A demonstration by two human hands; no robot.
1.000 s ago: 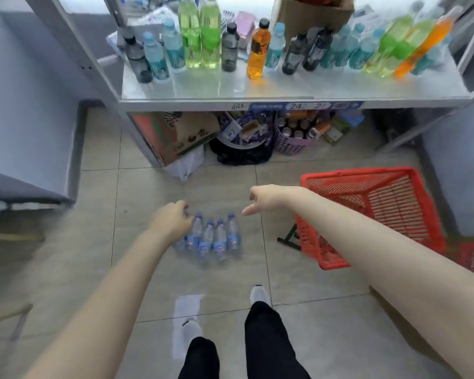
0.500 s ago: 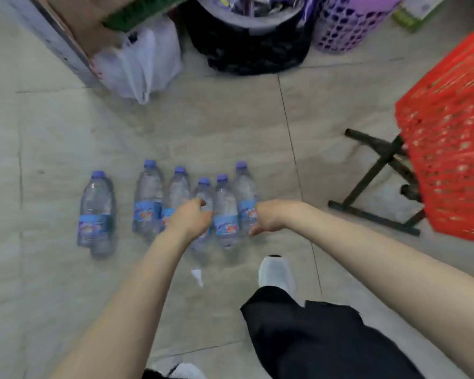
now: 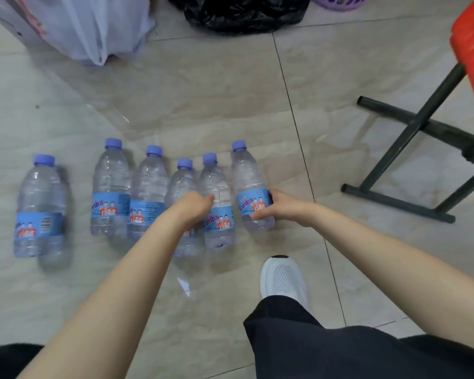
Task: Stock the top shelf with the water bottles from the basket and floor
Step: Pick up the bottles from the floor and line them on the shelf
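The pale tiled floor fills my view, with six water bottles lying on their sides, caps pointing away from me: five packed side by side and a lone bottle well apart to the left. My right hand wraps the end bottle at its label, and my left hand curls over the middle bottle, one per hand, I judge, for a single lift. The red basket sits on its black stand at right; the top shelf is out of view.
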